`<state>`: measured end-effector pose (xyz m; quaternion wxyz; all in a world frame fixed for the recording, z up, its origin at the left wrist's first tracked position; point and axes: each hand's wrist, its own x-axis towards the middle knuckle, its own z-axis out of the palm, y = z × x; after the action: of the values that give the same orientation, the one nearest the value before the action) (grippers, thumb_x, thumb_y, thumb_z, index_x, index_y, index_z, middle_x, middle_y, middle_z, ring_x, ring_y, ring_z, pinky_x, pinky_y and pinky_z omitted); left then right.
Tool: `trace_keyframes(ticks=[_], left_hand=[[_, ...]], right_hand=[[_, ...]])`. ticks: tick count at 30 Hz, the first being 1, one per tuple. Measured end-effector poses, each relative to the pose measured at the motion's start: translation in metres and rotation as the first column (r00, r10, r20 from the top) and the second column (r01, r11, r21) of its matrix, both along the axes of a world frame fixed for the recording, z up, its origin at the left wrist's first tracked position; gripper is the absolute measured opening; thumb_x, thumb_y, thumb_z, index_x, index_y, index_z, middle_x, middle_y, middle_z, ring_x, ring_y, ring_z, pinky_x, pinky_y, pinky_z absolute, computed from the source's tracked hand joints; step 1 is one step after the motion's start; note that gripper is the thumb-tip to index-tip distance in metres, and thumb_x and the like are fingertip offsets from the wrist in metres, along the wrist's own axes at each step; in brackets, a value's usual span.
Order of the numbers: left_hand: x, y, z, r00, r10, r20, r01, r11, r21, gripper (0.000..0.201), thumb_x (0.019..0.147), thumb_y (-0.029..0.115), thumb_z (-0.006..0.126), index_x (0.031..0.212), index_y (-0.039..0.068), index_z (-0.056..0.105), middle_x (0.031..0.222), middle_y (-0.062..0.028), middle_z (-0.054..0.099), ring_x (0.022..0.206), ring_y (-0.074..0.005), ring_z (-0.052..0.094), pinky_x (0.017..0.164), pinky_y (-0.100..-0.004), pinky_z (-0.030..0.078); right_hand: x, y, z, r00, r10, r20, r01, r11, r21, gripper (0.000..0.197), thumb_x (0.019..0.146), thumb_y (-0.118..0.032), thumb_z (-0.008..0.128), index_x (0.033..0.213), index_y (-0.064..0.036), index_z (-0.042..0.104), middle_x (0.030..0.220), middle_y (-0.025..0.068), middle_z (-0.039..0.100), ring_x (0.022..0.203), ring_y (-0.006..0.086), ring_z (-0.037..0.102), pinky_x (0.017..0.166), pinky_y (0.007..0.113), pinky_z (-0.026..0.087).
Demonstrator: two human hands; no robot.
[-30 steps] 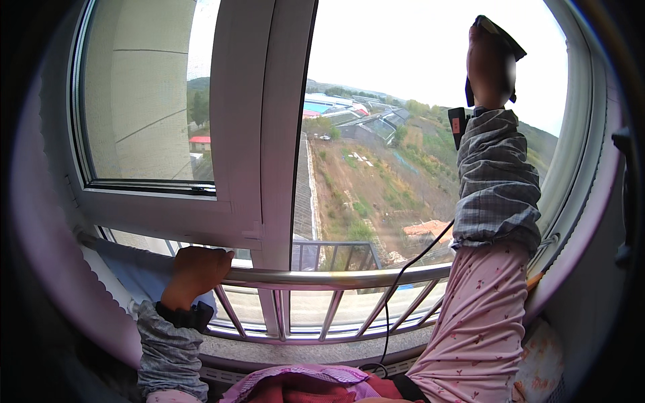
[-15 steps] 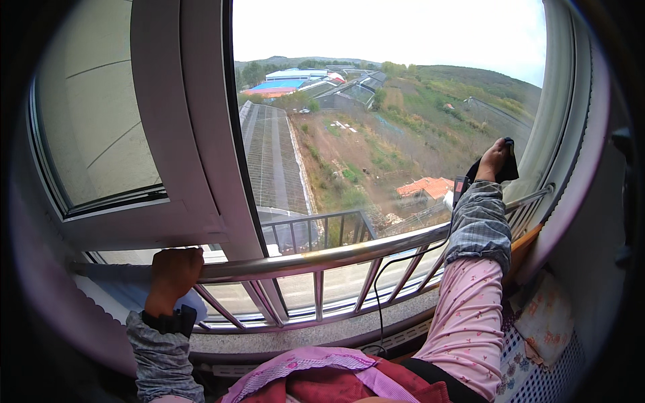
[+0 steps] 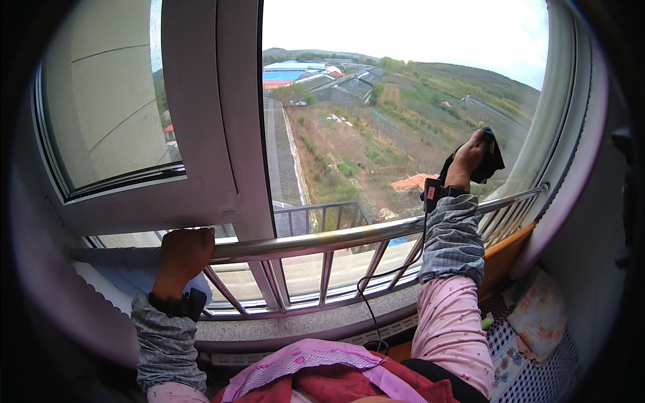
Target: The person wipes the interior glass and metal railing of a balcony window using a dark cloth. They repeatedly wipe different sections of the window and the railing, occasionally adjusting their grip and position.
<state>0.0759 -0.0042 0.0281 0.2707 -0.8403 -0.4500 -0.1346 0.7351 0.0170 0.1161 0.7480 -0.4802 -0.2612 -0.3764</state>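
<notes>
My left hand (image 3: 186, 254) is closed around the metal railing (image 3: 309, 244) at the left, below the window frame, beside a pale blue cloth (image 3: 121, 272) draped over that rail. Farther out on the right, my right hand (image 3: 468, 156) grips a black cloth (image 3: 488, 158) in front of the large window pane (image 3: 403, 121). Whether the cloth touches the glass I cannot tell. A small black device (image 3: 431, 195) with a cable (image 3: 386, 274) is strapped at my right wrist, and a black band (image 3: 183, 305) circles my left wrist.
A thick white window frame (image 3: 222, 121) rises left of the pane. Under the railing runs a stone sill (image 3: 269, 328). A floral cushion-like bundle (image 3: 537, 314) sits at the lower right near a patterned cloth (image 3: 531, 369). Outside lie fields and low buildings.
My right hand has moved left and slightly down with the black cloth. The view has shifted a little, while my left hand keeps its hold on the railing.
</notes>
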Motion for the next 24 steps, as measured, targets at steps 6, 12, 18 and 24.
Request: trace_keyframes(ticks=[6, 12, 18, 24], left_hand=[[-0.001, 0.0, 0.0, 0.998, -0.046, 0.052, 0.045, 0.999, 0.021, 0.02, 0.094, 0.025, 0.054, 0.087, 0.009, 0.064, 0.071, -0.0109, 0.068, 0.064, -0.0317, 0.067, 0.056, -0.0467, 0.052], [0.003, -0.005, 0.003, 0.984, -0.037, 0.175, 0.045, 0.998, -0.045, 0.036, 0.1, 0.028, 0.047, 0.078, 0.008, 0.067, 0.067, -0.0118, 0.066, 0.062, -0.0331, 0.066, 0.057, -0.0482, 0.052], [0.004, -0.004, 0.003, 0.954, 0.008, 0.3, 0.028, 0.993, -0.115, 0.049, 0.099, 0.038, 0.047, 0.071, 0.007, 0.072, 0.07, -0.0145, 0.068, 0.067, -0.0363, 0.067, 0.064, -0.0498, 0.053], [0.003, -0.003, 0.0, 0.935, -0.022, 0.353, 0.046, 0.997, -0.061, 0.047, 0.098, 0.038, 0.048, 0.072, 0.007, 0.071, 0.068, -0.0148, 0.067, 0.065, -0.0359, 0.067, 0.064, -0.0488, 0.054]], right_hand=[[-0.219, 0.001, 0.033, 0.727, -0.081, 0.682, 0.207, 0.973, -0.105, 0.027, 0.101, -0.026, 0.057, 0.103, -0.0003, 0.064, 0.102, 0.0259, 0.061, 0.099, 0.0469, 0.054, 0.091, 0.053, 0.041], [-0.272, -0.024, 0.027, 0.412, 0.185, 0.892, 0.347, 0.874, -0.341, 0.038, 0.095, -0.031, 0.066, 0.124, -0.0071, 0.064, 0.125, 0.0245, 0.061, 0.117, 0.0415, 0.058, 0.103, 0.05, 0.042], [-0.23, 0.0, 0.11, 0.549, -0.065, 0.833, 0.22, 0.973, -0.068, 0.025, 0.104, -0.026, 0.055, 0.112, -0.005, 0.065, 0.093, 0.0167, 0.068, 0.079, 0.0369, 0.065, 0.069, 0.045, 0.05], [-0.278, -0.013, 0.036, 0.229, 0.291, 0.929, 0.418, 0.832, -0.364, 0.023, 0.096, -0.027, 0.065, 0.106, -0.0075, 0.068, 0.086, 0.0172, 0.067, 0.075, 0.037, 0.065, 0.066, 0.046, 0.051]])
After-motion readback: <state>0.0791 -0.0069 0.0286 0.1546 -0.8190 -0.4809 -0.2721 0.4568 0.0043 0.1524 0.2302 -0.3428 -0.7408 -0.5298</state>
